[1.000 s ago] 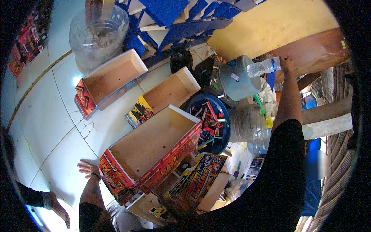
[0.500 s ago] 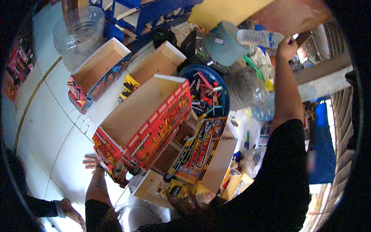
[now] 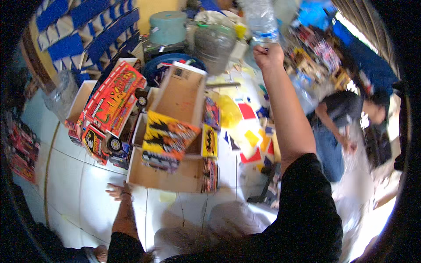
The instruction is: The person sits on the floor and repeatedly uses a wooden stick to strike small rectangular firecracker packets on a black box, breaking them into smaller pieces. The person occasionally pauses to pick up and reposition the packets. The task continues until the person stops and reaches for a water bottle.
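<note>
My right hand (image 3: 269,57), arm stretched forward, is closed round the end of a clear plastic bottle (image 3: 260,19) with a blue band, held up off the floor. My left hand (image 3: 117,191) rests on the white tiles with its fingers spread, holding nothing. Just beyond it stands a red toy truck (image 3: 116,98) with printed sides and black wheels. To the right of the truck, open toy truck bodies lie piled, one with a yellow and black printed panel (image 3: 169,140) and a bare brown inside (image 3: 180,94).
A blue tub (image 3: 153,65) stands behind the trucks, near a teal round container (image 3: 168,28) and a large clear jar (image 3: 213,46). Coloured paper pieces (image 3: 251,138) litter the floor at right. Another person (image 3: 337,118) bends over at far right. Blue racks (image 3: 87,33) stand at far left.
The view has swung right, bringing the other person and the paper pieces into sight. The bottle, sideways before, now points away from me. My left hand stays on the floor.
</note>
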Tool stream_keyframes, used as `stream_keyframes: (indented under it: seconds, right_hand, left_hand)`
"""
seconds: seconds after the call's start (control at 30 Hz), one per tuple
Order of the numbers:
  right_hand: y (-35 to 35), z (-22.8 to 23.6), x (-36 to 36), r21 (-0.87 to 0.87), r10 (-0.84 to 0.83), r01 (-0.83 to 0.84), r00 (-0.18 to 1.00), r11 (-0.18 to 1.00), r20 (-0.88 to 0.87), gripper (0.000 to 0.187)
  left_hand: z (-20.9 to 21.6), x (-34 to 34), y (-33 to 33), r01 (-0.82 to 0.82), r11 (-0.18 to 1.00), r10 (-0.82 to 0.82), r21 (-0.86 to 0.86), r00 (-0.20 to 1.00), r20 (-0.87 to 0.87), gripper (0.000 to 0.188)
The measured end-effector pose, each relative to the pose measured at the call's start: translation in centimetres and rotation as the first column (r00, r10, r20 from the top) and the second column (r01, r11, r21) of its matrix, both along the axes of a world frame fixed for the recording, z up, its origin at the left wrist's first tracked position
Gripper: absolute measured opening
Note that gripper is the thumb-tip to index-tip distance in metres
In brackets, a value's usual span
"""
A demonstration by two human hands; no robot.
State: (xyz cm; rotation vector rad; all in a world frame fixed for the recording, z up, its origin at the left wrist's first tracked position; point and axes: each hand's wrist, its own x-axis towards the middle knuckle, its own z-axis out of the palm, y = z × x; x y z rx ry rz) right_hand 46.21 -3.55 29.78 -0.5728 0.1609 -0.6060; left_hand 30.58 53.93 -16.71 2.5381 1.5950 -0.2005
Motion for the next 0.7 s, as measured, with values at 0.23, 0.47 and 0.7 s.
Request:
stream_keyframes:
  seconds: [0.23,0.47,0.7]
  right_hand:
    - [-0.2,0.3,-30.6,-0.894,-0.595,0.21,0.8,0.397,-0.076,0.031]
    - [8.5,5.3,-50.1,-0.8,-0.322,0.07,0.892,-0.595,0.317,0.026]
    - [12.5,7.7,-58.7,-0.724,-0.325,0.009,0.89,-0.69,0.32,0.031]
  left_hand:
    - [3.3,-6.6,-10.7,0.267,0.922,-0.085,-0.28,0.846,0.526,0.092]
    - [25.6,-22.0,-24.0,0.67,-0.402,0.286,-0.624,0.739,0.61,0.057]
    - [40.3,-33.8,-32.2,0.212,-0.977,0.071,0.034,0.169,0.983,0.057]
